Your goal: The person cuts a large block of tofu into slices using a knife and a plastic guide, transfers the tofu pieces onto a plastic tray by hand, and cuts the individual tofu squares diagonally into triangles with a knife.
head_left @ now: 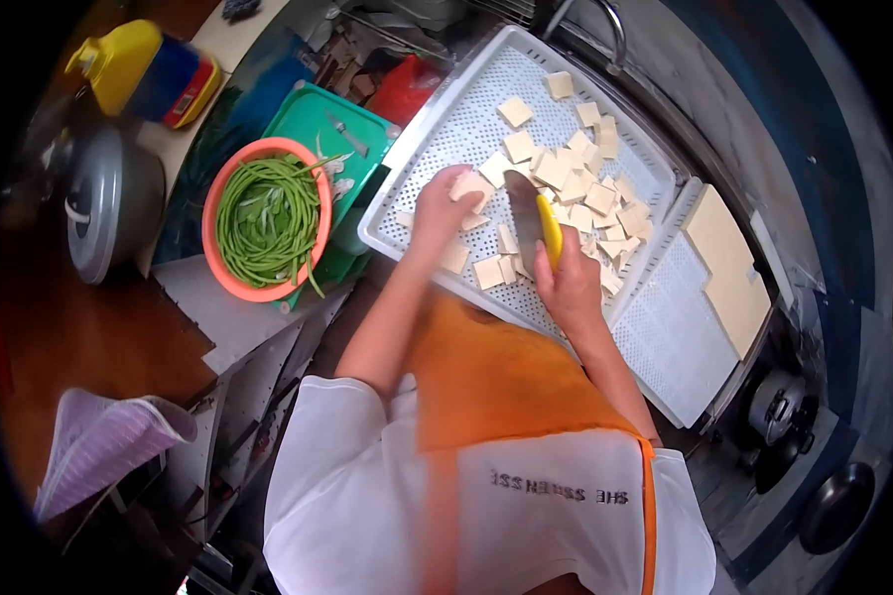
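My right hand (572, 285) is wrapped round the yellow handle of a knife (524, 213), its wide blade pointing up and away over the tray. A pale block of tofu (473, 188) is gripped in the fingers of my left hand (440, 210), left of the blade. Both hands are above a white perforated plastic tray (445, 129). Many cut tofu pieces (572, 185) lie in a loose heap to the right of the knife. A few more pieces (488, 272) sit near the tray's front side, between my wrists.
On the left, an orange bowl (208, 213) of long green beans (268, 213) rests by a green tray (313, 107). A second perforated tray (670, 327) with a large tofu slab (729, 263) adjoins on the right. A lidded pot (109, 203) and yellow jug (134, 69) stand farther left.
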`<state>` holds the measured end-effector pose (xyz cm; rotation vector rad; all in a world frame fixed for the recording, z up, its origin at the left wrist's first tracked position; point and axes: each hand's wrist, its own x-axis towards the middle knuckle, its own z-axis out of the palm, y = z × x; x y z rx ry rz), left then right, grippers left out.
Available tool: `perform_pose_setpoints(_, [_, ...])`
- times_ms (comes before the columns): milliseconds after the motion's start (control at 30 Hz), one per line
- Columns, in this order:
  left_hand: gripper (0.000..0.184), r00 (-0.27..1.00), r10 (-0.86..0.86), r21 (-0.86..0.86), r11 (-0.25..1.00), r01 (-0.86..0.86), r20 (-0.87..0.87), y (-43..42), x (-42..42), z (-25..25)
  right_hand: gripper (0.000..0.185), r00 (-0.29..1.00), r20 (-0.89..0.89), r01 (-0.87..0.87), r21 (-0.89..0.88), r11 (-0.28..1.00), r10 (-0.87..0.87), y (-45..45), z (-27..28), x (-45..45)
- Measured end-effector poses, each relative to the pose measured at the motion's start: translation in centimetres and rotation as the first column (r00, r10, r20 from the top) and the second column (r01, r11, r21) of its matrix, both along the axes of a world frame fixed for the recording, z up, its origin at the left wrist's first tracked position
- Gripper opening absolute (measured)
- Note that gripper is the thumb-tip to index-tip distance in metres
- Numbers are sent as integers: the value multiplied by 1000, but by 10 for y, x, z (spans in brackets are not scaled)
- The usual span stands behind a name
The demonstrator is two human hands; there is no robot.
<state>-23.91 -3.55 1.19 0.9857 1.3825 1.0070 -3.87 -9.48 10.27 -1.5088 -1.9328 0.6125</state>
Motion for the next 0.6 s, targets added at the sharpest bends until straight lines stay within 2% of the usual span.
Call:
perform_pose_setpoints(33, [40, 966, 58, -91, 995, -36, 253, 0, 1, 0, 25, 1000, 7, -21, 24, 999, 21, 0, 3, -3])
perform_pose_setpoints(167, [39, 867, 146, -204, 978, -53, 477, -4, 5, 9, 24, 995, 39, -96, 60, 994, 94, 7, 4, -14])
perform_pose_setpoints(367, [39, 849, 120, -209, 978, -11, 515, -7, 2, 34, 21, 982, 87, -174, 97, 980, 166, 7, 11, -26])
perform_pose_setpoints(600, [40, 844, 91, -189, 982, 12, 529, -9, -2, 31, 18, 976, 91, -207, 96, 974, 198, 7, 13, -30])
